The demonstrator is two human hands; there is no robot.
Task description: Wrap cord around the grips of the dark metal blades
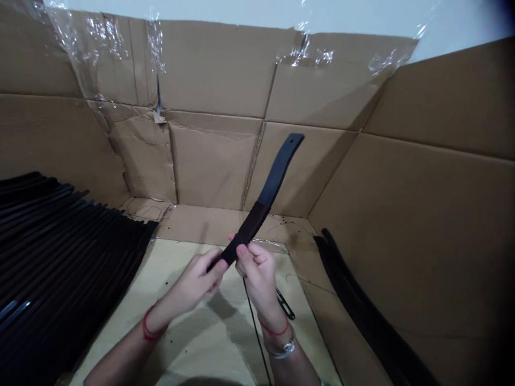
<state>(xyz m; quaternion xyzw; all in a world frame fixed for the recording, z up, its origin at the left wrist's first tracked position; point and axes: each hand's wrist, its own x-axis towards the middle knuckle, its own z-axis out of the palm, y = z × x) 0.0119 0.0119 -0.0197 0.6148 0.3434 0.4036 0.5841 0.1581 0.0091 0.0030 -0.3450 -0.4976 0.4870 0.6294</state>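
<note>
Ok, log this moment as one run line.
left hand: grips black strap | right hand: grips same strap | nearby: stacked black straps

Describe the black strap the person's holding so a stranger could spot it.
In the cardboard-lined bay, a pale board lies below. The black strap rises from the left hand and right hand, a small hole near its tip. Unlike the stacked straps, it is held up.
</note>
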